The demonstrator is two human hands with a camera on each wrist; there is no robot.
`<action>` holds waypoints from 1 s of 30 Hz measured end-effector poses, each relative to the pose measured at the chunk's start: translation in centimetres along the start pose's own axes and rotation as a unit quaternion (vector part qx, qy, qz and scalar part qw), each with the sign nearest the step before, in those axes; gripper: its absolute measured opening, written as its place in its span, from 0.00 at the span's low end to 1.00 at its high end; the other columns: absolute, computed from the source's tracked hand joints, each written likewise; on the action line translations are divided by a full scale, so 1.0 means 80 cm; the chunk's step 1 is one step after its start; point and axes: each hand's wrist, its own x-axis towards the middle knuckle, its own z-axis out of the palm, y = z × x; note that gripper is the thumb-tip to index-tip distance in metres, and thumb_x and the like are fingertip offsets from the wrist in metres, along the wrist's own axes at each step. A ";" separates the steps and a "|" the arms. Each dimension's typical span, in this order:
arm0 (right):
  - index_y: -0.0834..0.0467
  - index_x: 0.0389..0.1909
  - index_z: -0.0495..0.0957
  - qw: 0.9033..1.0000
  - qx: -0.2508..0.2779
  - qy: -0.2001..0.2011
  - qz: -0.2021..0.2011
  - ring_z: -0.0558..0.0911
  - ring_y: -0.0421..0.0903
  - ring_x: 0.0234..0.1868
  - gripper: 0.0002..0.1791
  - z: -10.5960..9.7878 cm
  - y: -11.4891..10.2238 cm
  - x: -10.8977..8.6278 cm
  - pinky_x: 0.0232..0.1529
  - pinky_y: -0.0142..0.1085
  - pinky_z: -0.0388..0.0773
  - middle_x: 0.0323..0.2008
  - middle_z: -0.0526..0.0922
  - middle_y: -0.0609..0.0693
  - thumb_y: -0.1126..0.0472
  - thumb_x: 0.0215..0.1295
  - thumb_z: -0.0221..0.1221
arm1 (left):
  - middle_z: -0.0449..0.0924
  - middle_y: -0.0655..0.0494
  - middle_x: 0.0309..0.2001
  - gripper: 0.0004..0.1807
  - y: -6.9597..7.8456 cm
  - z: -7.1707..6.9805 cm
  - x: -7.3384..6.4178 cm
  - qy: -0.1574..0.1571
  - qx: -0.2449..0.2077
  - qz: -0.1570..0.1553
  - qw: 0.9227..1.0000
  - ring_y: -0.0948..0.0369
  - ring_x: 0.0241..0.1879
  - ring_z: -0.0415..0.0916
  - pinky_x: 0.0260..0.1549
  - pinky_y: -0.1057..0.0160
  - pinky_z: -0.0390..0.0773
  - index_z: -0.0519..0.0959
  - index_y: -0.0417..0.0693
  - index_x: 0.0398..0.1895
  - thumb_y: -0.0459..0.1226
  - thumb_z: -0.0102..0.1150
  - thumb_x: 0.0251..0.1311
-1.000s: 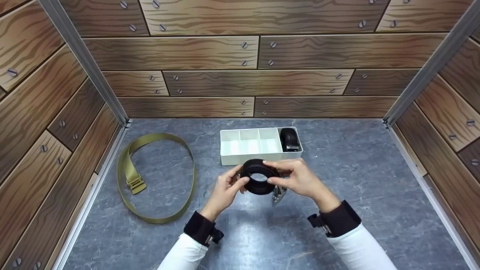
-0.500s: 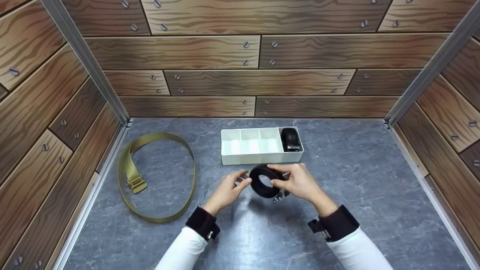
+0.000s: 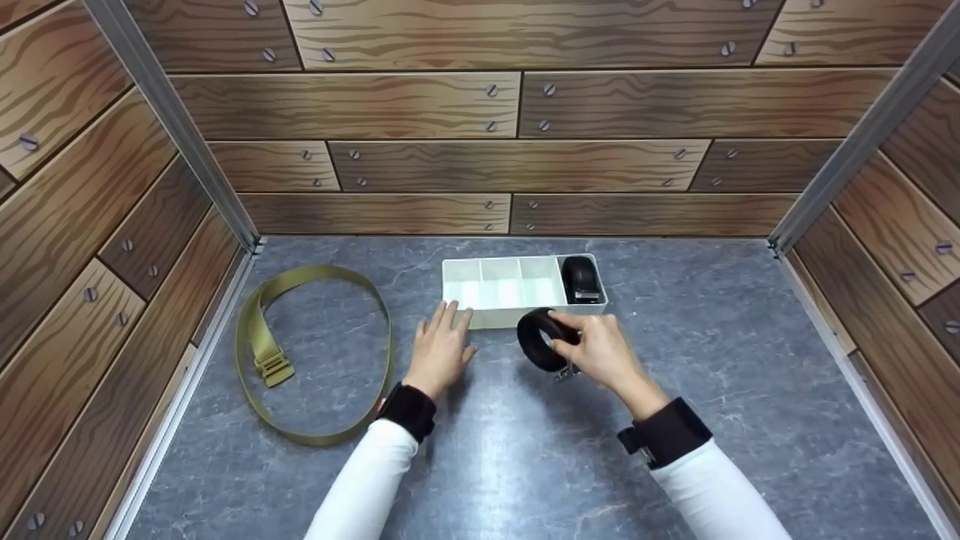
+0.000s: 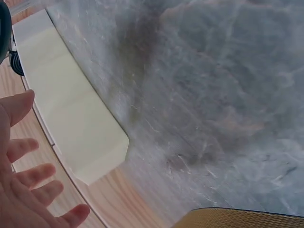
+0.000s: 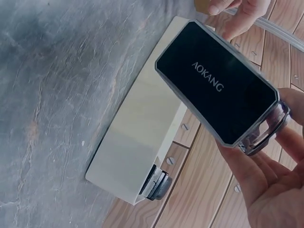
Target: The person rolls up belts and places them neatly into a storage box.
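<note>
"Where's the coil (image 3: 528, 343) now?"

"Held up over the counter (image 3: 675, 360), near the right half of the tray's (image 3: 495, 319) front wall. The right hand (image 3: 600, 351) pinches it by the rim, and the buckle (image 5: 217, 85) shows in the right wrist view."

"And the left hand (image 3: 437, 351)?"

"Spread and holding nothing, fingertips by the tray's front left edge. I can't tell whether they touch."

"How would you handle it from here?"

"With a firm pinch: a rolled belt will probably spring loose if its layers slip. The buckle is likely the heavy part, so don't let it swing."

"If it's meant for the tray?"

"I'd stand it on edge, square to the slot (image 3: 538, 283) beside the black roll (image 3: 580, 279), with the left hand steadying the tray."
</note>
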 end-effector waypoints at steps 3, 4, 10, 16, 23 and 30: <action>0.56 0.54 0.82 1.000 -0.027 0.014 -0.008 0.77 0.42 0.15 0.24 0.001 0.001 0.006 0.15 0.35 0.75 0.38 0.85 0.64 0.63 0.53 0.71 | 0.58 0.42 0.72 0.40 0.005 0.000 0.006 -0.024 -0.006 -0.015 1.000 0.45 0.72 0.52 0.64 0.35 0.54 0.62 0.46 0.73 0.46 0.66 0.60; 0.56 0.54 0.82 0.999 -0.034 0.018 -0.010 0.79 0.44 0.17 0.24 0.001 0.002 0.008 0.17 0.36 0.76 0.39 0.85 0.64 0.63 0.53 0.71 | 0.59 0.42 0.72 0.40 0.007 0.001 0.007 -0.030 -0.008 -0.021 0.999 0.45 0.73 0.51 0.64 0.35 0.54 0.62 0.45 0.73 0.46 0.66 0.59; 0.55 0.55 0.81 0.998 -0.045 0.040 0.007 0.78 0.46 0.16 0.25 0.001 0.001 0.023 0.16 0.36 0.75 0.40 0.84 0.67 0.63 0.53 0.71 | 0.64 0.43 0.69 0.39 0.016 0.001 0.007 -0.023 0.010 -0.038 0.999 0.45 0.71 0.56 0.63 0.35 0.55 0.66 0.43 0.70 0.43 0.69 0.56; 0.59 0.57 0.79 0.993 -0.020 0.115 0.018 0.74 0.43 0.10 0.26 -0.003 -0.002 0.054 0.10 0.34 0.71 0.40 0.83 0.69 0.66 0.54 0.68 | 0.67 0.40 0.66 0.36 0.024 0.001 -0.003 -0.015 0.015 -0.029 0.999 0.42 0.68 0.60 0.62 0.35 0.57 0.67 0.40 0.68 0.40 0.68 0.56; 0.57 0.55 0.81 0.973 -0.058 0.222 -0.009 0.84 0.61 0.26 0.24 0.005 0.001 0.106 0.25 0.50 0.79 0.37 0.84 0.68 0.62 0.54 0.69 | 0.65 0.39 0.67 0.39 0.028 0.007 -0.012 -0.001 0.006 -0.034 0.999 0.42 0.68 0.60 0.61 0.34 0.59 0.67 0.39 0.68 0.39 0.71 0.52; 0.56 0.55 0.82 0.967 -0.116 0.228 -0.006 0.83 0.67 0.33 0.24 0.035 0.020 0.122 0.32 0.56 0.78 0.35 0.85 0.66 0.61 0.55 0.69 | 0.66 0.39 0.67 0.34 0.029 0.010 -0.013 0.006 0.010 -0.028 1.000 0.42 0.68 0.60 0.61 0.34 0.59 0.68 0.37 0.67 0.34 0.66 0.56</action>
